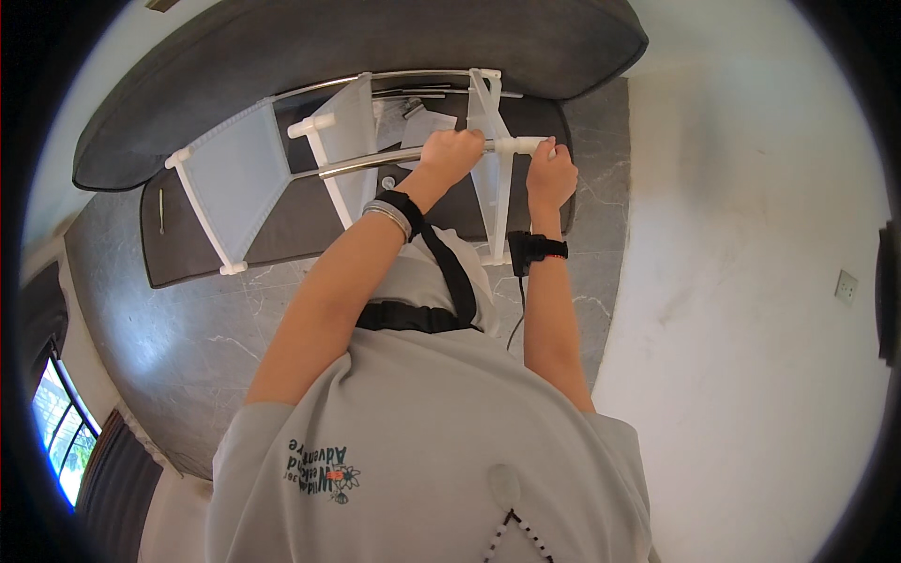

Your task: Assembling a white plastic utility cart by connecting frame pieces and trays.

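A partly assembled rack lies on its side, with several white panels [236, 178] joined by silver metal tubes. My left hand [452, 156] is closed around the near metal tube [371, 162], just left of the right-hand end frame [497, 202]. At that tube's right end, a white plastic connector [518, 144] sits on the frame's corner. My right hand [552, 180] wraps round the outer end of this white piece, its thumb near the tip. Another white tube end [312, 125] sticks out from the middle panel.
The rack rests on a dark grey sofa seat [178, 253] against its backrest [375, 38]. Behind the tube lie thin rods [413, 93] and a white sheet [430, 124]. A slim pale stick [161, 211] lies left. A white wall [723, 281] with a socket [846, 286] stands right.
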`<action>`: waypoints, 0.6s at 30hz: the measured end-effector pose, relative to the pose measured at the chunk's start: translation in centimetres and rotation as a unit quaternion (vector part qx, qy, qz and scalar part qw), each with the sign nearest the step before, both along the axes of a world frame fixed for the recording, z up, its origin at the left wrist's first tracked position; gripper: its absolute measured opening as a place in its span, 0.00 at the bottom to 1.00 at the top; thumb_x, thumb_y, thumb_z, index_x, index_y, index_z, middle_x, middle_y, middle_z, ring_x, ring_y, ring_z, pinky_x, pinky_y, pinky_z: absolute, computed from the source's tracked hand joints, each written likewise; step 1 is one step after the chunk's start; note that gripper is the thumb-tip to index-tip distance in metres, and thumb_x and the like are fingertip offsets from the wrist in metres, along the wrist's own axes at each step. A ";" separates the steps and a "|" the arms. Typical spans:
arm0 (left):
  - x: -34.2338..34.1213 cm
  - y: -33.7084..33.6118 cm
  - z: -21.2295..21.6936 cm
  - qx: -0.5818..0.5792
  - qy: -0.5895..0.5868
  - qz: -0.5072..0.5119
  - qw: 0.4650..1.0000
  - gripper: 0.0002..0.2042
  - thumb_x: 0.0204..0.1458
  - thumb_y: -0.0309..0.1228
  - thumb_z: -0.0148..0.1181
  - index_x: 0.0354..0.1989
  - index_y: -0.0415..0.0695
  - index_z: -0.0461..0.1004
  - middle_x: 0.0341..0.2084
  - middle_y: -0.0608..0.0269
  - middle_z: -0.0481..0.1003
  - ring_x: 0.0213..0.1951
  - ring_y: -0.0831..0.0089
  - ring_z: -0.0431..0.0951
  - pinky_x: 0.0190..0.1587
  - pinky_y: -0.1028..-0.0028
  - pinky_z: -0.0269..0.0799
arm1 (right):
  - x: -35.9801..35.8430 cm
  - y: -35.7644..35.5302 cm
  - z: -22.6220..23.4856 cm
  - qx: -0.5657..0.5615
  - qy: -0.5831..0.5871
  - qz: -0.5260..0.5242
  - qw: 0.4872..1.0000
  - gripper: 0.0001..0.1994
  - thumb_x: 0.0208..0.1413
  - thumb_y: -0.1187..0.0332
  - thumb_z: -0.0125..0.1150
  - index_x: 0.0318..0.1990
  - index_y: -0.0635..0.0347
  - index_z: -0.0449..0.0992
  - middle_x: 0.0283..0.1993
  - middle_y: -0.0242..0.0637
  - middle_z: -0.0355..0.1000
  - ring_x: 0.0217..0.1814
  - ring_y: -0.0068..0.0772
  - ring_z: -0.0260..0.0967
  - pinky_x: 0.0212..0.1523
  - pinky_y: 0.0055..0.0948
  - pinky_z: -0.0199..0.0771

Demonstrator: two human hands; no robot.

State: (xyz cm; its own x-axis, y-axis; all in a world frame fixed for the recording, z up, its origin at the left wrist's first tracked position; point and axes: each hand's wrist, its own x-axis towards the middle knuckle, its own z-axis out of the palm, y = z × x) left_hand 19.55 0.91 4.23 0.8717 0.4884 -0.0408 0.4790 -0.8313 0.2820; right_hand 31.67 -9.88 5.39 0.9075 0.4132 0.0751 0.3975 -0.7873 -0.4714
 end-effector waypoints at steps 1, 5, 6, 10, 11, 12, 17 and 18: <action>0.0 0.1 0.2 0.000 0.000 0.000 1.000 0.05 0.43 0.30 0.54 0.23 0.42 0.71 0.18 0.57 0.75 0.23 0.62 0.78 0.26 0.67 0.74 | 0.0 -0.1 0.0 0.009 0.001 0.004 1.000 0.20 0.53 0.55 0.43 0.27 0.64 0.74 0.22 0.53 0.71 0.27 0.54 0.71 0.27 0.45 0.71; 0.0 0.3 1.4 -0.053 0.042 -0.014 0.998 0.06 0.43 0.31 0.54 0.26 0.43 0.74 0.23 0.57 0.76 0.28 0.59 0.78 0.32 0.65 0.74 | 0.0 -0.2 -0.1 0.009 0.011 0.007 1.000 0.19 0.53 0.55 0.44 0.27 0.64 0.73 0.22 0.53 0.71 0.26 0.54 0.71 0.27 0.45 0.71; -0.1 0.4 1.6 -0.071 0.051 -0.021 0.996 0.06 0.44 0.31 0.54 0.27 0.44 0.74 0.25 0.57 0.76 0.30 0.59 0.77 0.34 0.65 0.74 | 0.1 -0.5 -0.5 0.003 -0.002 0.008 1.000 0.20 0.53 0.55 0.44 0.26 0.63 0.73 0.21 0.52 0.71 0.26 0.54 0.71 0.27 0.44 0.71; 0.1 0.4 2.1 -0.104 0.087 -0.023 0.990 0.07 0.44 0.32 0.55 0.29 0.44 0.75 0.26 0.55 0.76 0.33 0.58 0.77 0.38 0.64 0.73 | 0.1 -0.8 -1.0 0.005 -0.017 0.015 1.000 0.20 0.53 0.54 0.44 0.26 0.63 0.73 0.20 0.51 0.70 0.25 0.54 0.71 0.27 0.44 0.71; 0.0 0.6 2.3 -0.125 0.091 -0.023 0.988 0.08 0.44 0.33 0.55 0.30 0.43 0.75 0.27 0.54 0.75 0.34 0.58 0.77 0.39 0.63 0.72 | 0.0 -0.8 -0.9 0.004 -0.016 0.011 1.000 0.20 0.53 0.54 0.44 0.26 0.63 0.73 0.20 0.51 0.70 0.25 0.54 0.71 0.27 0.44 0.71; 0.0 0.7 2.5 -0.146 0.094 -0.023 0.985 0.09 0.44 0.33 0.55 0.30 0.43 0.75 0.27 0.52 0.75 0.35 0.57 0.76 0.40 0.63 0.72 | -0.1 -0.7 -0.8 0.011 -0.007 0.012 1.000 0.20 0.53 0.54 0.44 0.26 0.63 0.73 0.20 0.51 0.70 0.25 0.53 0.71 0.27 0.45 0.71; 0.1 1.1 2.6 -0.173 0.121 -0.032 0.977 0.10 0.44 0.33 0.54 0.32 0.41 0.75 0.28 0.50 0.75 0.36 0.56 0.76 0.41 0.62 0.71 | -0.3 -0.8 -0.7 0.020 0.000 0.014 1.000 0.19 0.53 0.54 0.44 0.26 0.62 0.72 0.20 0.50 0.70 0.24 0.53 0.71 0.26 0.45 0.70; 0.1 1.1 2.6 -0.181 0.122 -0.032 0.975 0.10 0.44 0.33 0.54 0.32 0.41 0.75 0.29 0.49 0.75 0.36 0.55 0.76 0.41 0.61 0.71 | -0.3 -0.8 -0.8 0.018 -0.002 0.016 1.000 0.19 0.53 0.54 0.45 0.25 0.62 0.72 0.19 0.50 0.70 0.24 0.53 0.71 0.26 0.45 0.70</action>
State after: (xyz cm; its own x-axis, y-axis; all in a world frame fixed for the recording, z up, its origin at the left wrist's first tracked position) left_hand 19.66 2.06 6.80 0.8424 0.3479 -0.4115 0.5191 -0.7287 0.4466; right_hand 31.37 -10.71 4.57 0.8938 0.4384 0.0945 0.4239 -0.7573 -0.4968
